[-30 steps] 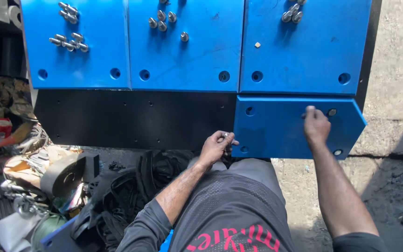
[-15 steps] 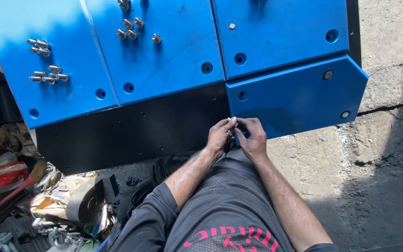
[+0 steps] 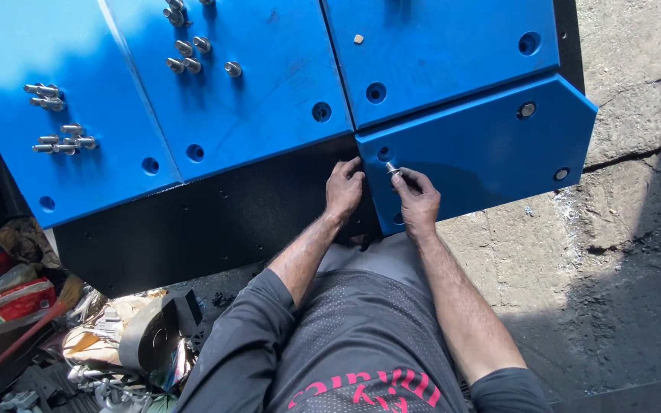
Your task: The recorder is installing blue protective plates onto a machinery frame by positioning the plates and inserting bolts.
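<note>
Right hand (image 3: 416,200) grip pinched around silver bolt (image 3: 392,169) over small blue panel (image 3: 483,153); left hand (image 3: 344,188) flat at its edge.

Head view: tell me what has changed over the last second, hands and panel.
The right hand left the far bolt hole of the small blue panel, came back beside the left hand, and now holds a silver bolt at the panel's near corner hole. The left hand shifted slightly along the panel's left edge. The large blue panels and the loose bolts lying on them stayed put.
</note>
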